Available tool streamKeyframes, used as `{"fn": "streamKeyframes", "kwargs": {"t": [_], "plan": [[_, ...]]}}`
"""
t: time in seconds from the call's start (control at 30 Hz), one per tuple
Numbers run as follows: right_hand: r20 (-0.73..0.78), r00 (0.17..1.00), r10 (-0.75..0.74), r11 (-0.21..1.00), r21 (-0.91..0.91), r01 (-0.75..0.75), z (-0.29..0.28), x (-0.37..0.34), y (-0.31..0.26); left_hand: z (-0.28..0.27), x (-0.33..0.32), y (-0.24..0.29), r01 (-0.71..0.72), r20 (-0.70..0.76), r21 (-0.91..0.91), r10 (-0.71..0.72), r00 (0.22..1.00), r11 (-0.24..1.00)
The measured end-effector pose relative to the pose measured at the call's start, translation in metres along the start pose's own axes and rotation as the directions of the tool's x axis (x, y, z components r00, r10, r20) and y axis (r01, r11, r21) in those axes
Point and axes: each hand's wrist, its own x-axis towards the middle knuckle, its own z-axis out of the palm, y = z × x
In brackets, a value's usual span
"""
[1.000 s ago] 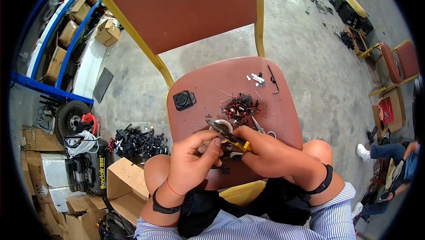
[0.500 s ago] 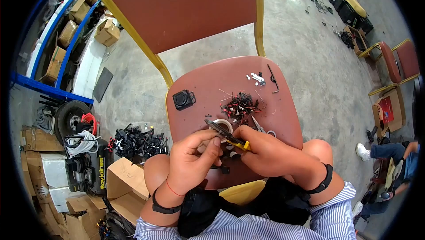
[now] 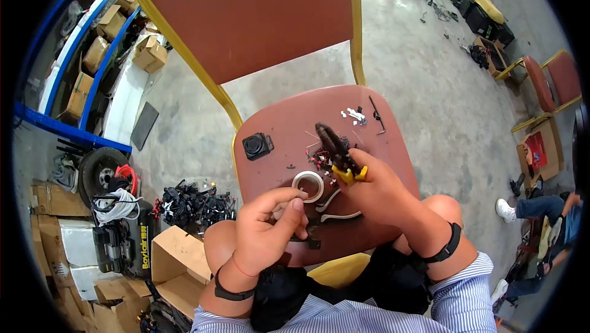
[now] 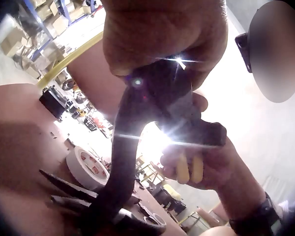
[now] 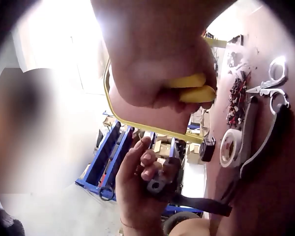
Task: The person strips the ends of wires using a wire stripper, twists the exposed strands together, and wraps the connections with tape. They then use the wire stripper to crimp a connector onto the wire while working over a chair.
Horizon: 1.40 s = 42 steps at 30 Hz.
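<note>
My right hand [image 3: 384, 191] grips yellow-handled pliers [image 3: 332, 140], their dark head pointing away over a heap of black and red wire scraps [image 3: 317, 159]. My left hand [image 3: 267, 225] holds a small black part with a curved arm [image 4: 125, 147] between thumb and fingers, low over the chair seat. A short thin wire end [image 5: 141, 139] sticks up at its fingertips in the right wrist view. Just beyond this hand lies a white tape roll [image 3: 299, 179]. Beside the roll is a tool with two curved pale-edged handles [image 3: 342, 217]. Scissors [image 5: 270, 91] show in the right wrist view.
The red chair seat [image 3: 276, 118] also bears a black boxy device [image 3: 257, 146], white bits [image 3: 356, 116] and a hex key [image 3: 377, 114]. On the floor to the left are a black cable pile [image 3: 196, 205] and an open carton [image 3: 178, 259]. A person [image 3: 562, 228] sits at right.
The right hand has carried the pliers away from the left hand, up and to the right, and their head now points forward. The left hand stays nearly in place.
</note>
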Motion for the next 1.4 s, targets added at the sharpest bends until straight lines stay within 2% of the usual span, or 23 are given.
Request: {"fn": "streamKeyframes", "kwargs": {"t": [0.07,0.1,0.2,0.3,0.4,0.6,0.67,0.77,0.83,0.9,1.0,1.2,1.3,1.4], "plan": [[0.046,0.980,0.194,0.974,0.106,-0.198,-0.007,0.003,-0.004,0.000,0.001,-0.002,0.002,-0.001,-0.002,-0.002,1.000,1.000],[0.094,0.979,0.178,0.975,0.116,-0.189,-0.010,0.008,0.002,0.001,0.002,-0.003,0.008,-0.003,0.008,-0.008,1.000,1.000],[0.277,0.922,0.272,0.944,0.106,-0.311,-0.023,0.017,0.001,0.003,0.003,-0.003,0.009,0.003,0.023,-0.009,1.000,1.000],[0.268,0.922,0.280,0.933,0.149,-0.326,-0.021,0.024,0.013,0.004,0.005,-0.003,0.003,0.013,0.025,-0.003,1.000,1.000],[0.397,0.878,0.267,0.932,0.126,-0.341,-0.026,0.028,0.019,0.000,0.005,-0.006,0.012,0.027,-0.003,-0.011,1.000,1.000],[0.350,0.883,0.311,0.887,0.227,-0.402,-0.017,0.024,0.012,0.001,0.004,-0.006,0.020,0.020,0.004,-0.020,1.000,1.000],[0.381,0.911,0.159,0.970,0.113,-0.217,-0.020,0.030,0.037,0.001,0.005,-0.005,0.017,0.011,0.012,-0.018,1.000,1.000],[0.393,0.919,0.030,0.986,0.140,-0.092,-0.017,0.042,0.084,0.001,0.005,-0.006,0.018,0.010,0.010,-0.018,1.000,1.000],[0.384,0.916,0.113,0.972,0.150,-0.183,-0.017,0.040,0.071,0.001,0.005,-0.007,0.015,0.012,0.000,-0.015,1.000,1.000],[0.367,0.870,0.330,0.918,0.089,-0.386,-0.018,0.022,0.004,-0.001,0.005,-0.007,0.036,0.025,-0.023,-0.036,0.999,0.999],[0.264,0.884,0.385,0.890,0.149,-0.432,-0.013,0.007,-0.022,-0.002,0.006,-0.008,0.042,0.033,-0.045,-0.040,0.999,0.998],[0.203,0.940,0.273,0.962,-0.055,-0.268,-0.013,-0.001,-0.013,-0.003,0.008,-0.010,0.021,0.024,-0.016,-0.021,1.000,1.000],[0.249,0.967,0.052,0.995,-0.094,-0.029,-0.010,-0.007,-0.004,-0.004,0.009,-0.013,0.021,0.039,-0.052,-0.019,0.999,0.998],[0.249,0.957,-0.148,0.947,-0.242,0.210,-0.003,-0.014,-0.002,-0.001,0.009,-0.012,0.043,0.014,-0.087,-0.041,0.999,0.995]]}}
